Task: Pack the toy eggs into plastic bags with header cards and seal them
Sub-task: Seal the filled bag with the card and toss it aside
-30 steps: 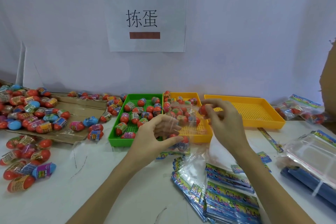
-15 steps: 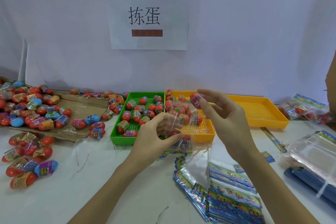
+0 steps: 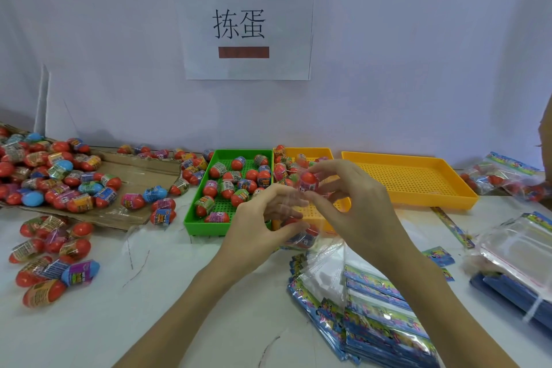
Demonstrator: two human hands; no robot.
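Toy eggs go in one at a time: your right hand (image 3: 358, 206) now pinches a red egg (image 3: 308, 182) at the mouth of the clear plastic bag (image 3: 294, 218), lower than half a second ago, when you held it raised above the yellow tray (image 3: 310, 155). Your left hand (image 3: 257, 227) grips the bag open above the desk (image 3: 179, 293), eggs already showing inside. That puts this bag mid-fill, sealing not yet due. More eggs wait in the green tray (image 3: 221, 227); header-card bags (image 3: 373, 308) lie stacked below. A wall sign (image 3: 248, 24) reads "拣蛋". Egg labels are too small to read.
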